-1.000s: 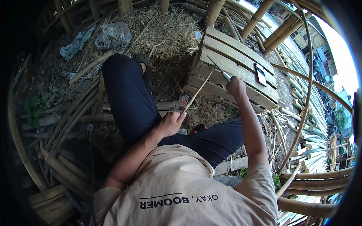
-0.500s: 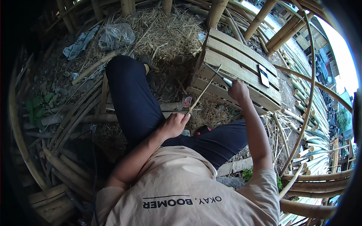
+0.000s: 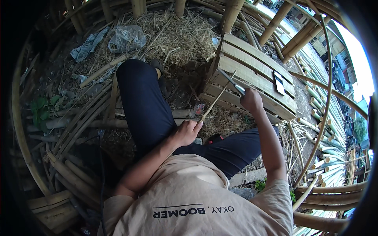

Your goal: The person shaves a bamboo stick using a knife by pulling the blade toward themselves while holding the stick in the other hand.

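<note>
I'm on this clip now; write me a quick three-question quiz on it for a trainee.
1. Which hand holds the knife?
2. True or false: the phone lies on the wooden crate.
3. Fill in the blank: the left hand grips a thin, pale ____.

Key: 1. The right hand. 2. True. 3. Stick.

Stick (image 3: 217, 99): pale yellow-tan, plain. Knife (image 3: 238, 89): grey. Crate (image 3: 252, 65), seen from here: light tan, striped lengthwise by dark gaps. Phone (image 3: 279, 83): black and white. Trousers (image 3: 145, 100): plain dark navy. Shirt (image 3: 189, 190): beige, with black lettering and one black line. Straw (image 3: 179, 37): dull gold. Leaves (image 3: 40, 107): green. Poles (image 3: 330, 170) at right: pale green to cream. Bag (image 3: 126, 38): whitish, see-through.
</note>
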`<state>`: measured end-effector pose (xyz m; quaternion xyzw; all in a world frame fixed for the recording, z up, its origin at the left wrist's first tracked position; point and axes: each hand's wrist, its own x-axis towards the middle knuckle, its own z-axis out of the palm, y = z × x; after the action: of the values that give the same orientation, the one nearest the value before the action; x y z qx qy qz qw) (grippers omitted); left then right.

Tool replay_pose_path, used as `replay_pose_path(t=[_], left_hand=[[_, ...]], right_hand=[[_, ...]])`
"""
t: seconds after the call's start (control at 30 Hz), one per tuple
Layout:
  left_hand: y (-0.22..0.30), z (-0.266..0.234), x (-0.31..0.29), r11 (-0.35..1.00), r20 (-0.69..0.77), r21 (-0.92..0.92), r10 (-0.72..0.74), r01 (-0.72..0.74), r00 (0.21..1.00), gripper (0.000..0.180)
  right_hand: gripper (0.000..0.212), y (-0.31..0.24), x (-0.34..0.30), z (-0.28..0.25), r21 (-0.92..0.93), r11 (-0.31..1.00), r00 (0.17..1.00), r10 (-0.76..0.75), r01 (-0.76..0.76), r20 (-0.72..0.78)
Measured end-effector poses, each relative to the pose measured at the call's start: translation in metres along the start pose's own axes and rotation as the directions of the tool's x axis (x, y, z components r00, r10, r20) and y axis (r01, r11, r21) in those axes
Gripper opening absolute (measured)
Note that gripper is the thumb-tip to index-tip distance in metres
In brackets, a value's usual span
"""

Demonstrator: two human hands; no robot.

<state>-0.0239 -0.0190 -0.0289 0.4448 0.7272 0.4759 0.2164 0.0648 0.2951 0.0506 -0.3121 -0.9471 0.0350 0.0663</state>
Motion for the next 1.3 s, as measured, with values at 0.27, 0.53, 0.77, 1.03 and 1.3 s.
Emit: replay_pose_path(t=[0.27, 0.53, 0.77, 1.03, 1.3], left_hand=[[0.0, -0.001, 0.002, 0.999, 0.012, 0.025, -0.03, 0.03, 0.999, 0.051], [-0.004, 0.003, 0.003, 0.999, 0.001, 0.013, 0.03, -0.03, 1.0, 0.05], [-0.007, 0.004, 0.003, 0.999, -0.008, 0.01, 0.053, -0.053, 0.999, 0.047], [-0.01, 0.007, 0.002, 0.996, -0.058, 0.015, 0.084, -0.083, 0.995, 0.046], [-0.007, 0.005, 0.002, 0.998, -0.046, 0.031, 0.048, -0.046, 0.998, 0.046]], right_hand=[[0.021, -0.006, -0.012, 0.009, 0.041, 0.999, 0.999, -0.014, 0.016, -0.04], [0.021, -0.014, -0.027, 0.023, 0.036, 0.998, 0.999, -0.044, 0.045, -0.028], [0.026, -0.018, -0.039, 0.014, 0.036, 0.999, 0.998, -0.036, 0.034, 0.049], [0.026, -0.028, -0.072, 0.012, 0.058, 0.993, 0.982, -0.113, 0.105, 0.154], [0.021, -0.037, -0.072, 0.009, 0.029, 0.987, 0.984, -0.158, 0.156, 0.085]])
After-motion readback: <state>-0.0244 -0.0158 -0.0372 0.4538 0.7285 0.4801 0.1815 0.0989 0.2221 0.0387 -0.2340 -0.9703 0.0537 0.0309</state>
